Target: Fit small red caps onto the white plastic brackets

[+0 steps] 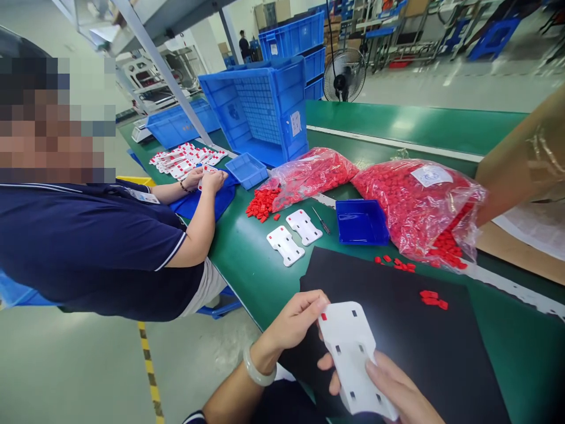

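My left hand [296, 321] and my right hand [392, 388] both grip a white plastic plate [353, 353] with small square slots, held over a black mat [419, 341]. One red clip sits in the plate's top left slot, by my left fingertips. A few loose red clips [434, 299] lie on the mat. Two more white plates [293, 235] lie on the green table [247, 259] beyond the mat.
Two clear bags of red clips [415, 206] [311, 174], a small blue tray [361, 222], a screwdriver [321, 220] and a loose clip pile [261, 204] lie ahead. A co-worker [97, 241] at left handles plates beside blue crates [260, 109]. A cardboard box [525, 159] stands right.
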The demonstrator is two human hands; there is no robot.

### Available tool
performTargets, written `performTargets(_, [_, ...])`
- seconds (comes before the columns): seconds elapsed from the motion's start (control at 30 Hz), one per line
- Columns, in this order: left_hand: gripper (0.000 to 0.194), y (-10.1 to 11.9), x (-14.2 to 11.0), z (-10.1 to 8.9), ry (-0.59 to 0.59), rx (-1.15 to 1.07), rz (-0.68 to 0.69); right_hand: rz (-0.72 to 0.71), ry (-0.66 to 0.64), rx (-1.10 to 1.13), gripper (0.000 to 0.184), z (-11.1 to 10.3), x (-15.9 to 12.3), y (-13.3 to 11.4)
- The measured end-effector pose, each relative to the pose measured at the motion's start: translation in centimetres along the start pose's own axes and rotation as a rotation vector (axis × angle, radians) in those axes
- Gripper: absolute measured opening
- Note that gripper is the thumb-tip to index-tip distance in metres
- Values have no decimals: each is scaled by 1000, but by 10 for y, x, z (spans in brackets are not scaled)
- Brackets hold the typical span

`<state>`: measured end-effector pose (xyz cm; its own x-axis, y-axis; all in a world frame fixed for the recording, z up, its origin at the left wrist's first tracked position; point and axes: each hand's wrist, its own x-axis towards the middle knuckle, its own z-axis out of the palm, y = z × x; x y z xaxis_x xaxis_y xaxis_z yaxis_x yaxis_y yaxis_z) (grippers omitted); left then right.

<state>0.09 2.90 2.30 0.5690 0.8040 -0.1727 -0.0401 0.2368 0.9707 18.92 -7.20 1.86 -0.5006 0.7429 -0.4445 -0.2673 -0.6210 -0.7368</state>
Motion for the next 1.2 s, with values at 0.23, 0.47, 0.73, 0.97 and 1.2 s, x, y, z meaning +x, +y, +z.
performTargets(0.23, [48,9,2,4,-77,127,-85,-31,292,110,47,7,-5,-6])
performTargets(0.47, [51,1,6,0,-160,182,-12,-82,343,-153,51,6,-9,-11])
performTargets(0.73, [44,1,12,2,-101,148,-28,-108,443,-144,51,2,-1,-8])
performTargets(0.97, [28,-10,-11,-14,552,629,69,-129,544,-42,57,-5,7,-6])
performTargets(1.2, [67,-31,-28,34,137,-206,9,-469,541,-817,55,17,28,10])
